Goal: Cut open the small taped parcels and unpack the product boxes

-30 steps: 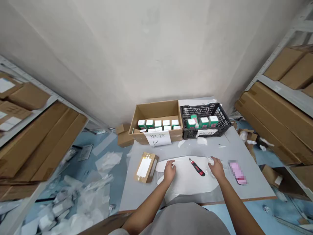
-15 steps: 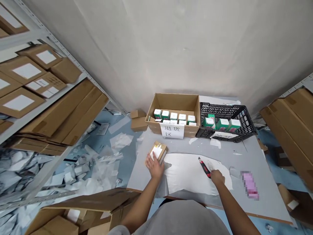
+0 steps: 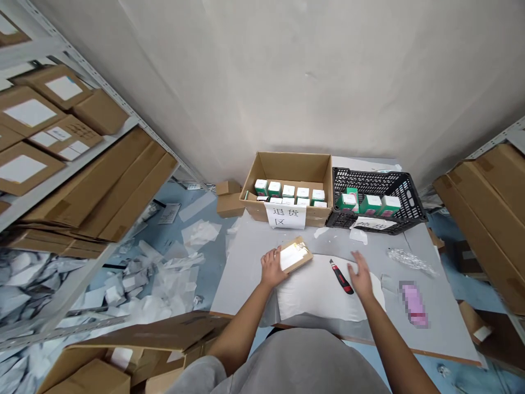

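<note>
Gripping a small kraft cardboard parcel (image 3: 296, 255) with a white label on its face, the left hand (image 3: 273, 268) sits at the parcel's left end, fingers pressed together and curled against it, thumb not clearly separable at this angle. Parcel held just above the top edge of a white foam sheet (image 3: 318, 293), slightly tilted, overlapping or barely clearing the sheet; cannot tell which.

Right hand (image 3: 361, 276) open, fingers spread, over the right part of the sheet. Nearest item: a red-and-black utility knife (image 3: 340, 277), lying on the sheet just left of that hand, not gripped. Whether the palm touches the sheet cannot be told.

Both rest on or above a pale grey table (image 3: 241, 284). To the right lie a crumpled strip of clear bubble wrap (image 3: 410, 260) and a pink object (image 3: 414, 305), too blurred to identify. At the far edge stand an open cardboard box (image 3: 287, 169) holding rows of small white-and-green cartons, with a paper sign (image 3: 286, 215) in Chinese taped to its front, and a black plastic crate (image 3: 375, 183) holding more such cartons. Metal shelves (image 3: 82, 164) stacked with flat cardboard cartons flank both sides.
</note>
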Available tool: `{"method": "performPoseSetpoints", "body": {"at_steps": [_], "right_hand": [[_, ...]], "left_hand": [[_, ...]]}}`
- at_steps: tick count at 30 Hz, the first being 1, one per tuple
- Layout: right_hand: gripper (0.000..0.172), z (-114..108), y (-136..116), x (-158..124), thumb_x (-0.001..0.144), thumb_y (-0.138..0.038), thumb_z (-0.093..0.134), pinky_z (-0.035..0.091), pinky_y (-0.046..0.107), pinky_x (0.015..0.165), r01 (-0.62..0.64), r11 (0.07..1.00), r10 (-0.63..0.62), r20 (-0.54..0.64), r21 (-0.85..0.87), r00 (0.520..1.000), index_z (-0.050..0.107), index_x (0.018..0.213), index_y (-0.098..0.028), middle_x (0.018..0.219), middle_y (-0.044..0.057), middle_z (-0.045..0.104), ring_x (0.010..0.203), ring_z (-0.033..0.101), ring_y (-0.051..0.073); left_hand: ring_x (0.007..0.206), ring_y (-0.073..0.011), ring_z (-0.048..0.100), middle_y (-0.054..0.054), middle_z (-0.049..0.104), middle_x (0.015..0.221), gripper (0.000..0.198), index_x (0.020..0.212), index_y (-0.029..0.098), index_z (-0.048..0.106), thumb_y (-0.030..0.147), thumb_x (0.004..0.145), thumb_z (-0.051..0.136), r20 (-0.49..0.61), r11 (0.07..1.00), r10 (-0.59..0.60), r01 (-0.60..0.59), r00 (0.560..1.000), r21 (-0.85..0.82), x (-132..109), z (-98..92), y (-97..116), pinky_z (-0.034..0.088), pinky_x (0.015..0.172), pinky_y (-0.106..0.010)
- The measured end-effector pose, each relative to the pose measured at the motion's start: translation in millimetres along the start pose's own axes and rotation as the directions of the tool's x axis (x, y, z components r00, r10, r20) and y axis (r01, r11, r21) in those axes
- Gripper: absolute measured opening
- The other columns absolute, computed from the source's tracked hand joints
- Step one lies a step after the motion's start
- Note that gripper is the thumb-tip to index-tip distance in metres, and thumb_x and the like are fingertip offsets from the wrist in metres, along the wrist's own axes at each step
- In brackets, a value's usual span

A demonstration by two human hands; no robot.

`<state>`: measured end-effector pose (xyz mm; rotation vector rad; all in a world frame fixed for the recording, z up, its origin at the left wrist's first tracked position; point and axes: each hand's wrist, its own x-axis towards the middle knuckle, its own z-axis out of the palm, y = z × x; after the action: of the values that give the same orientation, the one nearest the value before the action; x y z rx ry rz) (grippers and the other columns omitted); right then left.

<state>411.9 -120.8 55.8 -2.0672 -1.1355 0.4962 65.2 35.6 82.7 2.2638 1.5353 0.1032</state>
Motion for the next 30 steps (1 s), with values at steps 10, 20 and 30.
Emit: {"method": "performPoseSetpoints", "body": {"at_steps": [10,20,30], "right_hand": [[0.073,92,-31,-14,0.098,-0.041,0.055,0.034,0.049,0.130,-0.102,0.985,0.043,0.381,0.137,0.924,0.041,0.166,-0.020,0.166,0.015,0.051,0.156,0.045,0.028],[0.069,85,-53,-20,0.100,-0.043,0.054,0.052,0.041,0.112,-0.150,0.988,0.151,0.373,-0.034,0.915,0.042,0.164,-0.020,0.156,0.017,0.061,0.140,0.063,0.032],[0.056,71,-32,-8,0.103,-0.045,0.034,0.051,0.042,0.113,-0.272,0.959,0.243,0.266,0.077,0.933,0.065,0.140,-0.018,0.141,0.014,0.070,0.131,0.066,0.029]], "left_hand": [[0.166,-0.0450,0.006,-0.020,0.019,0.178,0.140,0.174,0.022,0.012,0.045,0.061,0.093,0.188,0.995,0.090,-0.080,0.978,-0.061,14,44.3,32,0.003,0.132,-0.062],[0.158,-0.0349,0.038,-0.015,0.016,0.180,0.124,0.175,0.030,0.009,0.024,0.073,0.081,0.195,0.957,-0.011,0.067,0.981,-0.284,6,31.5,9,0.048,0.113,-0.039],[0.166,-0.0427,0.018,-0.023,-0.009,0.180,0.157,0.173,0.020,-0.008,0.043,0.058,0.097,0.292,0.948,0.000,0.093,0.957,-0.304,25,40.0,12,0.036,0.124,-0.045]]}}
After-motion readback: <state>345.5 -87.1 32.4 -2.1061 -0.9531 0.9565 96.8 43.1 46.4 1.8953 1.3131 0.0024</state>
